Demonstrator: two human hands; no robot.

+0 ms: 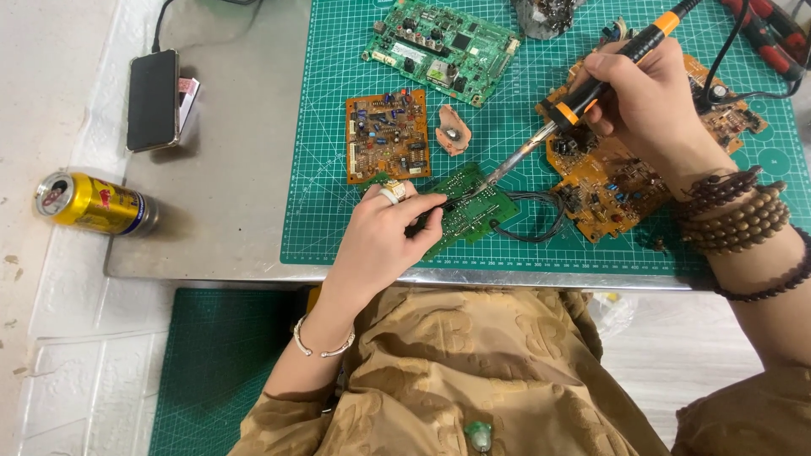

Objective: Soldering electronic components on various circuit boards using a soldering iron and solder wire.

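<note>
My right hand (650, 105) grips an orange and black soldering iron (583, 95) like a pen. Its metal tip touches a small green circuit board (473, 207) lying on the green cutting mat (321, 228). My left hand (384, 236), wearing a ring and a bracelet, rests on the board's left end and pinches a thin dark tool or wire against it. Black wires (541, 228) loop off the board's right side. Bead bracelets wrap my right wrist.
A brown circuit board (387, 135), a larger green board (443, 46) and an orange board (617, 181) lie on the mat. A black phone (153, 99) and a tipped yellow can (89, 203) sit on the grey table at left. Red-handled pliers (773, 34) lie at top right.
</note>
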